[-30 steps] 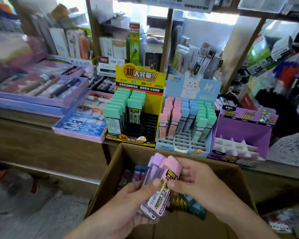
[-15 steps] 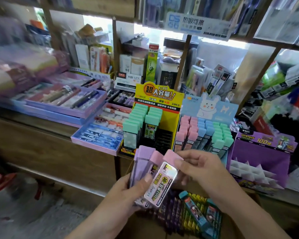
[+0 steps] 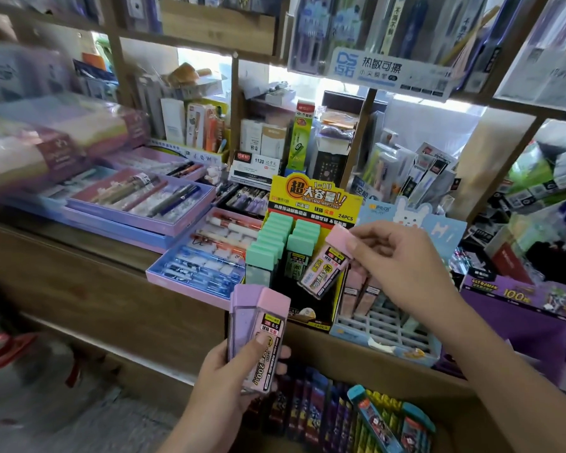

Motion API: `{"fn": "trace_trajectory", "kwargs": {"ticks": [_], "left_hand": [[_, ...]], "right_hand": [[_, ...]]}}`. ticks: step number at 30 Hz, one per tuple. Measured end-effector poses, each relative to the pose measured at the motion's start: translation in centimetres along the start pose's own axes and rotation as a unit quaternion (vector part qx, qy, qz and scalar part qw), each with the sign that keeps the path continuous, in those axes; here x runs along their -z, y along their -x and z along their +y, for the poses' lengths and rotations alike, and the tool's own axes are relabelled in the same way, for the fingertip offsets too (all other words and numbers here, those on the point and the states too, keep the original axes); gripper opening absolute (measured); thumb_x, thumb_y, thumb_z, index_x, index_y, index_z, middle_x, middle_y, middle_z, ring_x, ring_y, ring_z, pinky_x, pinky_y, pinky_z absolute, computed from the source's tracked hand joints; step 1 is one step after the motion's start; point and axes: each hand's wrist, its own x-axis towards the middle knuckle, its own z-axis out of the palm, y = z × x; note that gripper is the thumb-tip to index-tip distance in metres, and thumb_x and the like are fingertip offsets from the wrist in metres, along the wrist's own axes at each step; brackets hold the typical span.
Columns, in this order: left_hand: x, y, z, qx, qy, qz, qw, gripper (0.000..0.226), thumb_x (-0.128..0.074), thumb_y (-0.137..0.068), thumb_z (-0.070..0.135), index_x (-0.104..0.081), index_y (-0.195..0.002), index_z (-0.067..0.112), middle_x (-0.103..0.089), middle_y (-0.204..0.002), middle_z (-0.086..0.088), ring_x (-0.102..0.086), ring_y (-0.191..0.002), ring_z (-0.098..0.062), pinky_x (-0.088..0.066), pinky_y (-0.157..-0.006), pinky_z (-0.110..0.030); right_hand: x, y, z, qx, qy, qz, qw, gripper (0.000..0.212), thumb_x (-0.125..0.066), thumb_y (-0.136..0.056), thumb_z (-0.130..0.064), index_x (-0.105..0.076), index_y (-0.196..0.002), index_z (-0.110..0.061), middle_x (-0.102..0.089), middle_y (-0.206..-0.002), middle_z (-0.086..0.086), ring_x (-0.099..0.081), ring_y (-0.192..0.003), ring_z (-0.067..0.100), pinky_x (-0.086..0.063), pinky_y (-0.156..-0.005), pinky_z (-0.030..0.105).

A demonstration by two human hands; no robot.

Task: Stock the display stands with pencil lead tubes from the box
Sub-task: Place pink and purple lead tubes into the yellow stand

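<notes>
Pink-capped lead tube (image 3: 321, 273), just pulled from the bundle (image 3: 258, 322) the left hand (image 3: 223, 387) is gripping below the yellow display stand (image 3: 314, 197), is hovering tilted before that stand, pinched by the right hand (image 3: 406, 266), likely heading for a slot.

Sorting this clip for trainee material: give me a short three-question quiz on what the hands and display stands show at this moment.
1. Multiple choice: the tube that the right hand pinches has a cap that is A) green, B) pink, C) blue.
2. True or false: the left hand holds nothing.
3. Fill in: the stocked tubes in the yellow stand have ___ caps.
Key: 1 B. 2 False: it grips a bundle of tubes. 3 green.
</notes>
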Motion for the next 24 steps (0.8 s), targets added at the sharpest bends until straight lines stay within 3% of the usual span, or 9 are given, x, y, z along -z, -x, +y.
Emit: {"fn": "trace_trajectory", "kwargs": {"ticks": [2,5,12,16,21,24], "left_hand": [[0.1,-0.1,-0.1,0.003,0.012,0.002,1.000,0.027,-0.085,-0.075,0.021,-0.080,-0.098,0.009,-0.073,-0.098,-0.033,-0.070,-0.067,-0.030,-0.055,-0.050,-0.032],[0.2,-0.2,-0.1,0.011,0.043,0.006,0.999,0.026,-0.081,-0.073,0.018,-0.080,-0.096,0.006,-0.072,-0.096,-0.036,-0.069,-0.064,-0.031,-0.053,-0.048,-0.032],[0.3,-0.3,0.0,0.005,0.066,0.005,0.998,0.025,-0.074,-0.072,0.019,-0.080,-0.091,0.005,-0.071,-0.092,-0.037,-0.068,-0.061,-0.032,-0.053,-0.048,-0.034],[0.3,-0.3,0.0,0.003,0.059,0.005,0.998,0.028,-0.072,-0.071,0.021,-0.080,-0.092,0.003,-0.071,-0.094,-0.037,-0.069,-0.062,-0.032,-0.055,-0.049,-0.034],[0.6,-0.3,-0.3,0.011,0.053,0.012,0.998,0.032,-0.074,-0.071,0.021,-0.079,-0.094,0.000,-0.072,-0.095,-0.037,-0.070,-0.063,-0.033,-0.056,-0.050,-0.036],[0.6,-0.3,-0.3,0.010,0.041,0.014,0.999,0.030,-0.076,-0.069,0.024,-0.080,-0.094,0.006,-0.072,-0.096,-0.035,-0.070,-0.065,-0.032,-0.056,-0.052,-0.037]], "right_hand": [[-0.7,-1.3,0.0,0.019,0.041,-0.004,0.999,0.018,-0.072,-0.093,-0.016,-0.073,-0.091,-0.034,-0.072,-0.079,-0.005,-0.070,-0.075,0.011,-0.060,-0.071,0.029],[-1.8,-2.8,0.2,0.042,0.088,-0.008,0.995,0.018,-0.072,-0.092,-0.015,-0.072,-0.089,-0.033,-0.069,-0.080,-0.011,-0.061,-0.070,-0.003,-0.050,-0.067,0.014],[-3.8,-4.9,1.2,0.034,0.132,-0.020,0.990,0.007,-0.074,-0.090,-0.019,-0.077,-0.096,-0.022,-0.070,-0.082,-0.008,-0.062,-0.070,0.003,-0.051,-0.069,0.020],[-4.3,-5.3,1.5,0.036,0.137,-0.027,0.990,0.005,-0.075,-0.090,-0.018,-0.078,-0.095,-0.020,-0.067,-0.077,-0.012,-0.057,-0.061,-0.005,-0.046,-0.060,0.008],[-4.4,-5.2,1.3,0.046,0.161,-0.036,0.985,0.004,-0.076,-0.089,-0.023,-0.079,-0.091,-0.022,-0.069,-0.079,-0.012,-0.063,-0.073,0.004,-0.054,-0.071,0.025],[-4.1,-5.1,0.9,0.035,0.137,-0.059,0.988,0.018,-0.076,-0.085,-0.040,-0.079,-0.089,-0.023,-0.071,-0.080,-0.011,-0.065,-0.074,0.005,-0.055,-0.071,0.025]]}}
